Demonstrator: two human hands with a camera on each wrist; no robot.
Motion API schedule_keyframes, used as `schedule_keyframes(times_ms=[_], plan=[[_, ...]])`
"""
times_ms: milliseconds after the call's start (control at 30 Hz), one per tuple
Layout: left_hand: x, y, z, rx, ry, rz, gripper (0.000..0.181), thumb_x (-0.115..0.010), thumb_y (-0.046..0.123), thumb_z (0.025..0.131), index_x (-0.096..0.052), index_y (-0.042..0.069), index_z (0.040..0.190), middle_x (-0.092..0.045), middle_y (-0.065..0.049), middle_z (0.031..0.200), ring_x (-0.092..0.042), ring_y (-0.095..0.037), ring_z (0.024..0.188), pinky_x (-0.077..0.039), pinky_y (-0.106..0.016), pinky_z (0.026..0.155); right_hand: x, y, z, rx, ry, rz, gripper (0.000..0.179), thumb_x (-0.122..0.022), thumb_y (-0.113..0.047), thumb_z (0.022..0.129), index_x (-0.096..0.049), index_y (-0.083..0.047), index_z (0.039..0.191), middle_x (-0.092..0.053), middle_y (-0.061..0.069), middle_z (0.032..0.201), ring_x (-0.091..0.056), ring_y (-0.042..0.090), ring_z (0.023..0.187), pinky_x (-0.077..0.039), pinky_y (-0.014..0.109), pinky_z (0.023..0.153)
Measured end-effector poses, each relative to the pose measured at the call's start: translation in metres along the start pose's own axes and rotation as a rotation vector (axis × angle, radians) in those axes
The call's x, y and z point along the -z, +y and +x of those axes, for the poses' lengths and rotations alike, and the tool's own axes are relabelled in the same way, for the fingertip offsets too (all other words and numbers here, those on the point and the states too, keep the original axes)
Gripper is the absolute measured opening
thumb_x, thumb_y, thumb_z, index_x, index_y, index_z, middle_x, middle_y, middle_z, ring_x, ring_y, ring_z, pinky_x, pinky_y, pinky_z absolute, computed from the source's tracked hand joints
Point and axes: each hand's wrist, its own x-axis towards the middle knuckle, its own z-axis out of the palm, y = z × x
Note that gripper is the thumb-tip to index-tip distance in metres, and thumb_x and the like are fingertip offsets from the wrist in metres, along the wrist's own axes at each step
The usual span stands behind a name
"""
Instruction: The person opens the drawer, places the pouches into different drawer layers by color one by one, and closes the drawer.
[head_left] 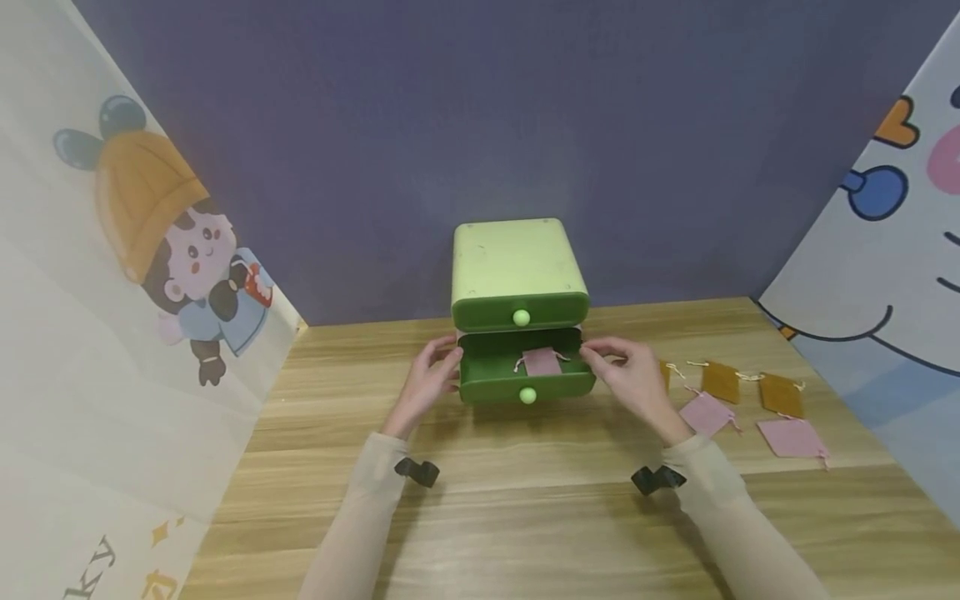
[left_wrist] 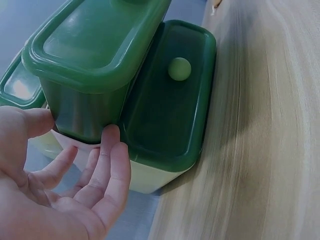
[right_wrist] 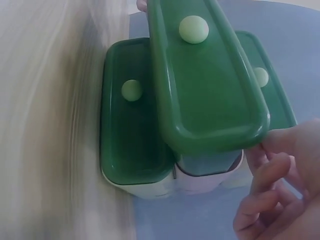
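A light-green cabinet (head_left: pixel 517 254) with dark-green drawer fronts and round pale knobs stands against the back wall. Its middle drawer (head_left: pixel 487 388) is pulled out, and a small pink drawstring pouch (head_left: pixel 542 362) lies inside. My left hand (head_left: pixel 427 383) holds the drawer's left side, thumb at the upper edge and fingers lower along the side wall (left_wrist: pixel 85 117). At the other end, my right hand (head_left: pixel 628 371) pinches the drawer near its upper right corner, with the remaining fingers curled. The bottom drawer (left_wrist: pixel 165 115), pushed in, shows below in both wrist views.
On the wooden table (head_left: pixel 525 517), right of the cabinet, lie brown drawstring pouches (head_left: pixel 722 382), one partly behind my right hand, and two pink pouches (head_left: pixel 792 437). A dark-blue wall (head_left: pixel 517 108) rises behind; printed panels (head_left: pixel 67 350) flank both sides.
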Motion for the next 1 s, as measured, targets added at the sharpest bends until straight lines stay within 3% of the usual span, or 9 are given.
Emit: schedule_keyframes(times_ms=[167, 333, 533, 767, 1000], plan=[[0.0, -0.001, 0.0, 0.002, 0.01, 0.001, 0.053, -0.061, 0.032, 0.109, -0.05, 0.007, 0.155, -0.061, -0.028, 0.144, -0.073, -0.021, 0.092, -0.065, -0.036, 0.082, 0.003, 0.005, -0.004, 0.007, 0.029, -0.002, 0.021, -0.077, -0.021, 0.1, -0.082, -0.003, 0.111, -0.082, 0.017, 0.103, -0.069, -0.001, 0.079, -0.053, 0.015, 0.064], [-0.001, 0.0, -0.001, 0.006, 0.013, -0.006, 0.053, -0.061, 0.032, 0.109, -0.05, 0.007, 0.155, -0.061, -0.028, 0.144, -0.073, -0.024, 0.094, -0.065, -0.036, 0.082, 0.007, 0.012, -0.007, -0.023, 0.025, -0.008, 0.024, -0.075, -0.023, 0.101, -0.081, -0.003, 0.114, -0.082, 0.016, 0.105, -0.065, -0.01, 0.085, -0.052, 0.011, 0.074], [-0.001, 0.002, -0.002, 0.004, 0.005, -0.009, 0.055, -0.06, 0.032, 0.11, -0.048, 0.005, 0.156, -0.06, -0.029, 0.145, -0.074, -0.026, 0.096, -0.064, -0.033, 0.08, 0.012, 0.018, -0.011, -0.048, 0.015, -0.018, 0.026, -0.074, -0.025, 0.102, -0.081, -0.004, 0.115, -0.082, 0.016, 0.104, -0.065, -0.014, 0.083, -0.052, 0.012, 0.073], [0.002, 0.0, -0.002, -0.001, 0.003, 0.0, 0.055, -0.06, 0.032, 0.11, -0.048, 0.006, 0.156, -0.06, -0.028, 0.145, -0.074, -0.028, 0.098, -0.065, -0.037, 0.083, 0.017, 0.025, -0.016, -0.037, 0.005, -0.044, 0.026, -0.073, -0.027, 0.103, -0.081, -0.005, 0.115, -0.082, 0.015, 0.103, -0.07, -0.005, 0.085, -0.054, 0.014, 0.072], [0.001, -0.001, -0.003, 0.001, -0.015, 0.003, 0.056, -0.059, 0.034, 0.11, -0.046, 0.006, 0.157, -0.059, -0.027, 0.147, -0.074, -0.029, 0.101, -0.065, -0.036, 0.084, 0.032, 0.039, -0.025, -0.056, 0.004, -0.074, 0.029, -0.072, -0.03, 0.104, -0.08, -0.007, 0.118, -0.083, 0.014, 0.106, -0.065, -0.015, 0.087, -0.053, 0.007, 0.076]])
